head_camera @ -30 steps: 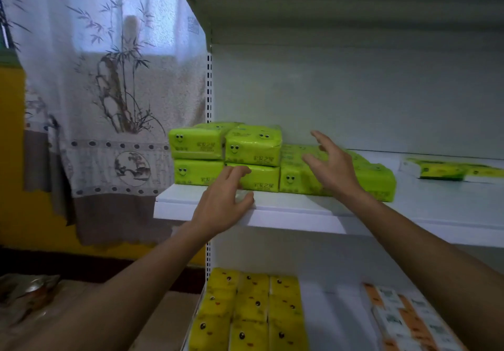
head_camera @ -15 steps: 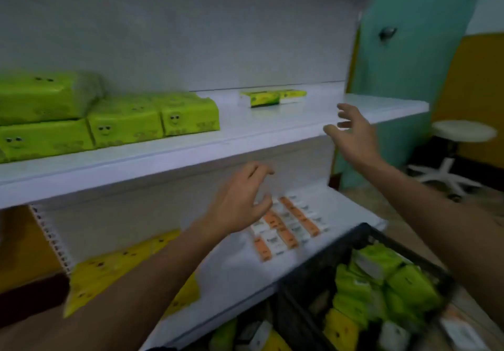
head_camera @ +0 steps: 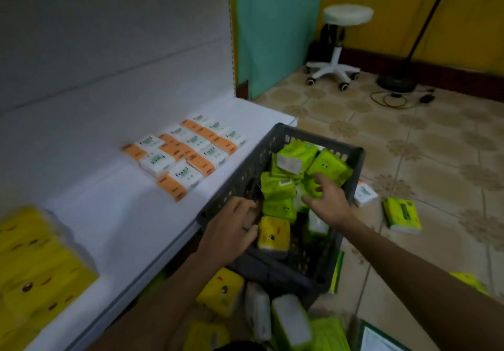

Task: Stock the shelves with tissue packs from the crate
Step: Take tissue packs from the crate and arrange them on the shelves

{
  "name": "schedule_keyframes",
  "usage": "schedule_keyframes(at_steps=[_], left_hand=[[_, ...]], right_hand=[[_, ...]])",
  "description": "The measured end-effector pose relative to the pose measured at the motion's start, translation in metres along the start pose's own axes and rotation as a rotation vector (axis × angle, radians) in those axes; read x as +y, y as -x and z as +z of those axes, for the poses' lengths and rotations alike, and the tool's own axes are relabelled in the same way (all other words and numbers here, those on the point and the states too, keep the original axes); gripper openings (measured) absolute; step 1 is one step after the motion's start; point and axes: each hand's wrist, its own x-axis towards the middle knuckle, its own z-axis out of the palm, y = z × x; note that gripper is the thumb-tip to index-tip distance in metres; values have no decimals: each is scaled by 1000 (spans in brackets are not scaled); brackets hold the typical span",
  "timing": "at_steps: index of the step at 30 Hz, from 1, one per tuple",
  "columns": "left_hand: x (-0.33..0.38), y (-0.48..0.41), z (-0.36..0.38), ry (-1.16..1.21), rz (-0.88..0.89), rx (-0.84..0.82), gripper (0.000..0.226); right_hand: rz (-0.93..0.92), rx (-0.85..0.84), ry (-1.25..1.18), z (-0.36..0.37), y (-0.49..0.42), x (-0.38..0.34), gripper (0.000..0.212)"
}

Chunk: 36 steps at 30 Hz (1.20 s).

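It looked like a small shop. A white display shelf on a slotted upright carried neat rows of orange-and-white tissue packs and a block of yellow packs. A dark plastic crate of green packs stood beside it on the patterned tile floor, and a wheeled stool waited by the yellow wall.

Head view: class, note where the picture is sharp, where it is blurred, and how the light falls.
Head view: the yellow packs at the lower left are smeared by motion blur; the orange-and-white packs on the shelf look fairly sharp; the light is dim, with no glare.
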Motion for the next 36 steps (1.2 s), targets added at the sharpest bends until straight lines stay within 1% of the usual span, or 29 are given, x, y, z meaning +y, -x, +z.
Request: schedule_keyframes(at_steps=[2,4,6,9,11,13,17,20,21,24,25,26,27,28,31,32,34,36], left_hand=[[-6,-1,23,0,28,-50,34],[-7,-2,40,-8,65,-83,33],[-5,-4,54,-20,79,-106,37],[-5,-3,68,-66,70,-128,43],[-5,-5,72,-84,84,-144,46],[-7,-7,73,-73,88,-159,48],[-17,-11,74,-49,104,-131,48],[-29,-14,69,-90,204,-61,47],[-32,-16,67,-110,250,-40,49],[-35,-23,67,-138,334,-36,59],[-36,-25,67,-119,331,-51,62],[-37,-27,67,-88,312,-74,65],[-38,-29,68,-63,282,-89,67],[-40,-31,69,-49,248,-105,68],[-43,-32,75,-13,128,-151,68],[-44,-32,77,23,78,-141,65],[-44,-34,77,124,-63,-107,56],[-43,-37,75,201,-161,-73,49]], right_hand=[[34,-33,21,21,13,23,64],[21,-45,61,36,23,39,63],[-24,-45,114,41,25,46,61],[-25,-5,123,39,17,47,61],[20,32,137,37,7,46,63],[84,32,149,36,-5,46,64],[254,-33,172,46,-35,54,62],[351,-84,232,66,-54,72,58],[387,-99,242,73,-58,78,64],[488,-183,260,89,-63,90,108],[491,-220,307,92,-65,93,116],[483,-258,379,94,-66,95,117],[465,-293,450,96,-66,96,113],[454,-318,516,97,-64,96,104],[389,-312,747,102,-57,90,59],[361,-294,793,105,-56,89,51],[329,-284,766,111,-53,86,46],[253,-280,693,113,-50,77,44]])
